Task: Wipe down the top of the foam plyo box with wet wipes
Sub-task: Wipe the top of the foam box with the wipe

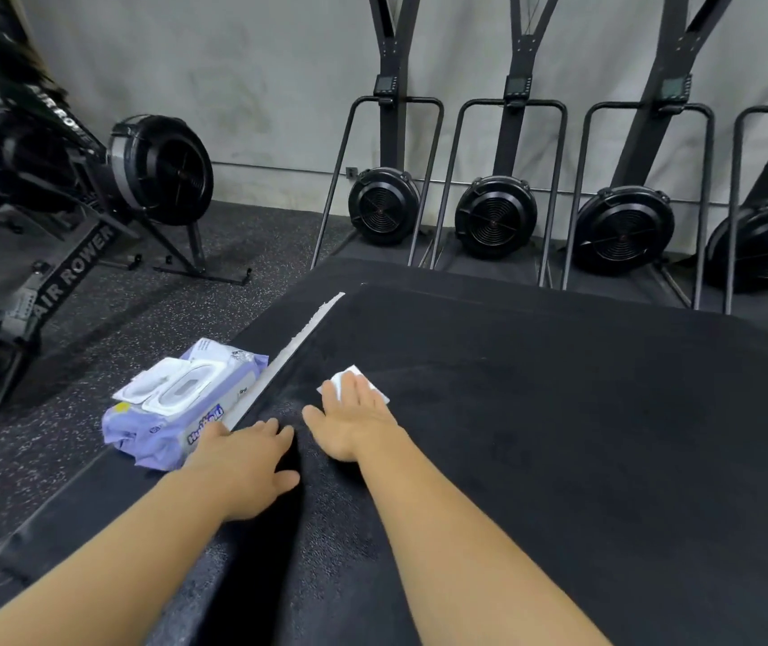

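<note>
Pressing wet wipe onto foam plyo box top with my right hand.
Fingers straight, together; left hand flat at box edge, fingers loosely together, beside wipes pack.

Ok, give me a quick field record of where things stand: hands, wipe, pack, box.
right hand: flat, pressing the wipe onto the box top
wipe: white, near the top's left edge, mostly covered by the hand
left hand: open, resting at the box's left edge, holding nothing
wipes pack: purple, lid flipped open, beside the box on a lower black surface
box top: black, white strip along its left edge
</note>
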`<state>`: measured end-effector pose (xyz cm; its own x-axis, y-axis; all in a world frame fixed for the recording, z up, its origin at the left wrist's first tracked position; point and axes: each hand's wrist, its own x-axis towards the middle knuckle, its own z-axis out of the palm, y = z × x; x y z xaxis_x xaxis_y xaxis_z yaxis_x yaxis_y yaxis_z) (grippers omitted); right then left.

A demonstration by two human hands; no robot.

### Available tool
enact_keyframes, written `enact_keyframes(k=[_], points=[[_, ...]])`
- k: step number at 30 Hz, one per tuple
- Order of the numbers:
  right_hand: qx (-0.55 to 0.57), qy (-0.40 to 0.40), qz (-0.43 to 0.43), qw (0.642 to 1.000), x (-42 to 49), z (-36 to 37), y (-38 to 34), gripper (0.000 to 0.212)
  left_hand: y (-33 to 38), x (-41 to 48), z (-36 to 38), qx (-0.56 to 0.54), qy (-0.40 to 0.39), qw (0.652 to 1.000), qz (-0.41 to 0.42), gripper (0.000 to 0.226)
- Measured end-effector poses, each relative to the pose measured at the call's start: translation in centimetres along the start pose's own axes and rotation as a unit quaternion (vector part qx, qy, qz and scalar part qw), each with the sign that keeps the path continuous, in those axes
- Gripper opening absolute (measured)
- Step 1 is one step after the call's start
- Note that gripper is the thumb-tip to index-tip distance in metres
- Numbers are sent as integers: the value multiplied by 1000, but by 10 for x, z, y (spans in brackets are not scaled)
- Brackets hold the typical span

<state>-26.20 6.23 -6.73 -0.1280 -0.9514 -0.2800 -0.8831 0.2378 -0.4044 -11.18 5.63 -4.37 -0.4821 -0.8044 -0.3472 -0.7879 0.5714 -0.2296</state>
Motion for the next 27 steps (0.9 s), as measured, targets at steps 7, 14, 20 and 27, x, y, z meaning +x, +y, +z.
enact_keyframes(k=[7, 14, 20, 27], points=[[20, 110, 29, 993, -24, -28, 85, 37, -2, 2, 8, -21, -7, 1000, 6, 65], [28, 113, 151, 982, -46, -45, 154, 47, -3, 6, 8, -12, -8, 1000, 14, 66], [27, 159, 148, 976, -31, -20, 81, 53, -6, 10, 11, -18, -4, 1000, 23, 67], [57, 46, 13, 997, -21, 24, -34, 53, -5, 4, 17, -64, 55, 996, 23, 59]])
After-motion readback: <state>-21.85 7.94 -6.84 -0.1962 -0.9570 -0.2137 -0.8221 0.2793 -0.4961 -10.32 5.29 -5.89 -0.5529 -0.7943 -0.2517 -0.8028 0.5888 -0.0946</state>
